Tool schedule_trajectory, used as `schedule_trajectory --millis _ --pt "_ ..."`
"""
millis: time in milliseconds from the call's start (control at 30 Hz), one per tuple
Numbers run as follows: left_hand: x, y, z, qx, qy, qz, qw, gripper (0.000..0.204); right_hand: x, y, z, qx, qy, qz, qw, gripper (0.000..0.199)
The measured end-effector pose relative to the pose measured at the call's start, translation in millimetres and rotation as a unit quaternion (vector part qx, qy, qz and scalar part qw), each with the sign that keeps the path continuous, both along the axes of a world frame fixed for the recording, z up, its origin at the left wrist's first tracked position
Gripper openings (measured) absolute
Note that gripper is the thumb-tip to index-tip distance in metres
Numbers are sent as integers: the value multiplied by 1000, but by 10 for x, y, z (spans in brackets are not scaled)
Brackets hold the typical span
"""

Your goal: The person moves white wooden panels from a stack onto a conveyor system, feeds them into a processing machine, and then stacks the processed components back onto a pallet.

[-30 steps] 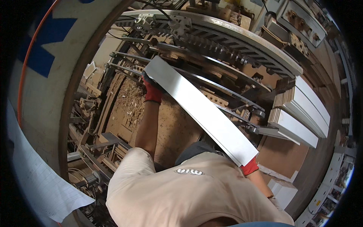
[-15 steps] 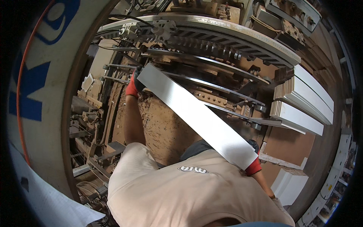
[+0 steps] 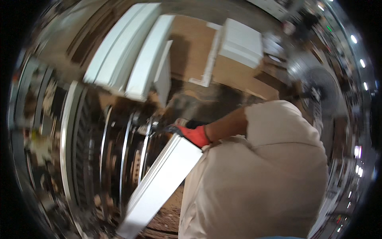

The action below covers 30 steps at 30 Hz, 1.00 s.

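View has swung hard since half a second ago: then the camera looked down the machine with the long white board held across it between both hands, now everything is rotated and motion-blurred, so the person has turned the head and body to the right, away from the machine's curved metal rails (image 3: 119, 151). The white board (image 3: 159, 187) has come with them: it now runs from the gloved hand near frame centre down to the lower left, its far end cut off near the bottom edge, no longer spanning the rails. Right hand (image 3: 191, 133), in a red and dark glove, is clamped on the board's upper end, fingers wrapped over the corner. Left hand is out of sight; earlier it held the far end, now that end is blurred and I cannot tell whether anything grips it. Torso in a beige shirt (image 3: 258, 179) fills the lower right. Ahead and above are stacks of white boards (image 3: 131, 51) lying flat, and another white stack on a brown cardboard box (image 3: 238, 44), which sat at the frame's right edge before and are now up top. My read: the board is off the machine and being carried round toward those stacks. Blur is too heavy to judge clearance between the board and the rails.
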<state>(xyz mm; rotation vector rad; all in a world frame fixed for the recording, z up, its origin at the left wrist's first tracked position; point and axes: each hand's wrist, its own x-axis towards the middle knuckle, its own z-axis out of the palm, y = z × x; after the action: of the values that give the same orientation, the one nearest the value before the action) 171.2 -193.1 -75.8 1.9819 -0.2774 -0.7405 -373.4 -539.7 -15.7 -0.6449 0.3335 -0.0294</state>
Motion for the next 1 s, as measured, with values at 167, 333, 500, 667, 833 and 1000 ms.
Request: schedule_trajectory --millis 167,333,500,667,833,1000 --pt "-493 -444 -55 -17 78 36 996 53 -106 -235 50 -198 57 -164 965 30" --pt "-1142 -388 26 -35 133 69 988 53 -412 -750 -383 -252 -72 -149 954 17" --pt "-1658 -431 114 -42 177 84 980 53 -1350 -1053 -621 -160 42 -121 979 35" --pt "-2373 -450 232 -55 199 111 972 53 -2574 -1449 -398 -278 112 -104 948 63" --pt "-3154 -1017 224 -77 221 105 967 53 -3785 -1811 -313 -289 188 -178 922 57" --pt "-3946 -2112 259 -98 258 58 960 54 -4881 -2349 -56 -225 225 -214 923 47"
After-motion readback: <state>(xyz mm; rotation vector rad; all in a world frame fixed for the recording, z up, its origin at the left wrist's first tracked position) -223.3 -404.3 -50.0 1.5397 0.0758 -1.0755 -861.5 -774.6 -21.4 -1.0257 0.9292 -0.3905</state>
